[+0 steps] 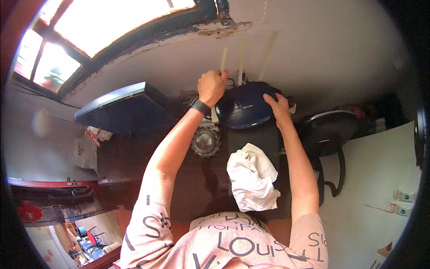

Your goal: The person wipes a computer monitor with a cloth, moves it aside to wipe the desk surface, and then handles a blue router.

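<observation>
A dark blue TP-Link router [247, 107] with pale upright antennas [241, 64] lies at the far side of a dark table. My left hand [212, 86], with a black band on its wrist, closes around one antenna at the router's left. My right hand [278, 106] holds the router's right edge, thumb on top and fingers mostly hidden. Nearer to me a crumpled white cloth [253, 178] lies on the table [201, 188]. A clear ribbed glass dish [206, 142] stands to the left of the cloth, below my left wrist.
A television or monitor [121, 107] stands at the far left, under a barred window [124, 20]. Cables lie behind the router, along the wall. A black chair [331, 131] is at the right, beside a pale cabinet [376, 168].
</observation>
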`<control>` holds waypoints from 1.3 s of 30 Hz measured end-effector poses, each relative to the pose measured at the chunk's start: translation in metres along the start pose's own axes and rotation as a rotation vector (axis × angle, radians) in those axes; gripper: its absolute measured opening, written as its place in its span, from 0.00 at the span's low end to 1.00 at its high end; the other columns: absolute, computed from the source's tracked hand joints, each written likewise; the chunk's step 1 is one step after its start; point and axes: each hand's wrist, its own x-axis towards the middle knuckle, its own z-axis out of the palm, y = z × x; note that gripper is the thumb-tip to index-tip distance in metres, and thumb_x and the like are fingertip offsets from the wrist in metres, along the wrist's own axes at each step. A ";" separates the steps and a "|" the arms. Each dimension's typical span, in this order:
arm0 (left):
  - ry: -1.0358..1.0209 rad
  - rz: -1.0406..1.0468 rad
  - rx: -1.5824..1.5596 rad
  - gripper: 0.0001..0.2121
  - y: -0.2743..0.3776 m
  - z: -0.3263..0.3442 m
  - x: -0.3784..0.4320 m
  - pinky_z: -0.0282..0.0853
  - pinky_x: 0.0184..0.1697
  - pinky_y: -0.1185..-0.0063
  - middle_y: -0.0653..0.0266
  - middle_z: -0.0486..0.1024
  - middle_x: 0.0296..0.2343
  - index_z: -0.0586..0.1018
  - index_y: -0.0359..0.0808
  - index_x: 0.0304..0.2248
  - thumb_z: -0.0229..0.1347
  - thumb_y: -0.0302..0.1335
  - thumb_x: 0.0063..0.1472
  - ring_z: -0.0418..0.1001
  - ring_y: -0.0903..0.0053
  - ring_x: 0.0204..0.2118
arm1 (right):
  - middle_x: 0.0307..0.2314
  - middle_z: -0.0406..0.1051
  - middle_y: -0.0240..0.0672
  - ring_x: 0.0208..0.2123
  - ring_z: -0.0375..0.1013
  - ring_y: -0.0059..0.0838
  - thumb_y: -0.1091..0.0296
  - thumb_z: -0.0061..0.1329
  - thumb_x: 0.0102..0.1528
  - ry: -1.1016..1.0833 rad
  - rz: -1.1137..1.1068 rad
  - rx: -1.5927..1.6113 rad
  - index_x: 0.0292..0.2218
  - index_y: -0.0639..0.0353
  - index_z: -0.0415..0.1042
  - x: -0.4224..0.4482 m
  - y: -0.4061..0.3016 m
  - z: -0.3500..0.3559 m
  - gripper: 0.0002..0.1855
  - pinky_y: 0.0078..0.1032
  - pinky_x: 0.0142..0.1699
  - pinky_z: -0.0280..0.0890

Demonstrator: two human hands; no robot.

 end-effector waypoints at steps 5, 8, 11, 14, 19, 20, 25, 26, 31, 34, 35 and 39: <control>0.005 -0.050 -0.133 0.22 -0.014 0.006 0.005 0.66 0.35 0.59 0.41 0.73 0.23 0.77 0.29 0.25 0.46 0.44 0.59 0.71 0.43 0.30 | 0.41 0.70 0.45 0.42 0.69 0.33 0.55 0.57 0.47 -0.048 -0.004 0.076 0.46 0.76 0.65 0.014 0.023 -0.005 0.34 0.26 0.50 0.60; -0.049 -0.120 -0.344 0.22 -0.027 0.005 0.006 0.69 0.32 0.63 0.44 0.74 0.21 0.77 0.28 0.27 0.46 0.42 0.59 0.74 0.51 0.26 | 0.41 0.71 0.44 0.42 0.69 0.32 0.56 0.57 0.48 -0.040 -0.010 0.088 0.46 0.74 0.66 0.021 0.042 -0.011 0.32 0.26 0.50 0.60; -0.103 -0.273 -0.665 0.20 -0.050 0.001 0.001 0.70 0.25 0.77 0.58 0.74 0.22 0.76 0.28 0.33 0.46 0.41 0.62 0.75 0.75 0.23 | 0.40 0.71 0.41 0.41 0.69 0.31 0.58 0.56 0.49 -0.091 -0.002 0.139 0.45 0.72 0.68 0.012 0.028 -0.002 0.28 0.25 0.49 0.60; -0.059 -0.307 -0.795 0.20 -0.048 0.006 -0.010 0.72 0.27 0.78 0.56 0.74 0.24 0.75 0.28 0.36 0.46 0.41 0.62 0.74 0.74 0.24 | 0.39 0.72 0.39 0.40 0.70 0.29 0.59 0.55 0.50 -0.096 -0.001 0.158 0.44 0.70 0.69 0.011 0.027 -0.005 0.25 0.25 0.48 0.60; 0.013 -0.242 -0.596 0.19 -0.048 0.009 -0.011 0.70 0.28 0.75 0.56 0.75 0.22 0.76 0.29 0.33 0.47 0.40 0.61 0.75 0.71 0.24 | 0.38 0.72 0.38 0.39 0.69 0.28 0.58 0.55 0.50 -0.084 0.023 0.054 0.43 0.69 0.71 0.007 0.025 -0.005 0.25 0.24 0.47 0.60; 0.042 -0.243 -0.562 0.18 -0.047 0.011 -0.009 0.69 0.31 0.73 0.54 0.75 0.21 0.77 0.29 0.31 0.48 0.40 0.60 0.75 0.66 0.25 | 0.38 0.72 0.38 0.39 0.69 0.28 0.57 0.55 0.51 -0.087 0.029 0.029 0.43 0.69 0.71 0.005 0.024 -0.004 0.25 0.24 0.48 0.60; 0.105 -0.115 -0.503 0.15 -0.043 0.024 -0.014 0.67 0.35 0.68 0.53 0.75 0.22 0.76 0.31 0.33 0.50 0.36 0.57 0.75 0.58 0.28 | 0.39 0.72 0.41 0.40 0.69 0.30 0.54 0.55 0.50 -0.049 0.022 -0.044 0.43 0.70 0.70 0.013 0.042 -0.012 0.27 0.25 0.48 0.60; 0.131 -0.089 -0.499 0.14 -0.049 0.030 -0.018 0.67 0.34 0.68 0.53 0.75 0.22 0.76 0.31 0.33 0.50 0.35 0.57 0.75 0.58 0.28 | 0.40 0.72 0.42 0.41 0.69 0.31 0.53 0.55 0.50 -0.104 0.038 -0.020 0.44 0.70 0.70 0.011 0.037 -0.011 0.28 0.25 0.49 0.59; 0.150 -0.077 -0.464 0.09 -0.039 0.035 -0.023 0.67 0.32 0.67 0.52 0.75 0.22 0.74 0.33 0.34 0.49 0.30 0.58 0.74 0.54 0.28 | 0.45 0.68 0.45 0.45 0.67 0.35 0.53 0.54 0.50 -0.104 0.087 -0.078 0.45 0.70 0.69 0.018 0.044 -0.020 0.29 0.28 0.50 0.59; 0.202 -0.059 -0.402 0.08 -0.041 0.038 -0.022 0.66 0.31 0.66 0.51 0.74 0.22 0.73 0.32 0.32 0.50 0.29 0.58 0.73 0.53 0.29 | 0.46 0.66 0.47 0.47 0.66 0.38 0.56 0.55 0.50 0.055 -0.061 -0.332 0.45 0.70 0.68 0.022 0.045 -0.014 0.28 0.31 0.51 0.59; 0.220 -0.057 -0.373 0.08 -0.049 0.037 -0.023 0.66 0.32 0.65 0.51 0.74 0.22 0.73 0.32 0.33 0.51 0.29 0.58 0.73 0.52 0.29 | 0.47 0.66 0.48 0.48 0.65 0.40 0.58 0.55 0.50 0.139 -0.194 -0.515 0.45 0.71 0.68 0.016 0.029 -0.002 0.28 0.33 0.51 0.59; 0.140 -0.038 -0.435 0.10 -0.042 0.039 -0.034 0.67 0.32 0.65 0.49 0.74 0.23 0.71 0.32 0.34 0.54 0.29 0.55 0.73 0.51 0.29 | 0.41 0.68 0.52 0.42 0.69 0.44 0.60 0.54 0.49 0.221 -0.574 -0.577 0.44 0.72 0.67 0.013 -0.030 0.021 0.27 0.35 0.47 0.63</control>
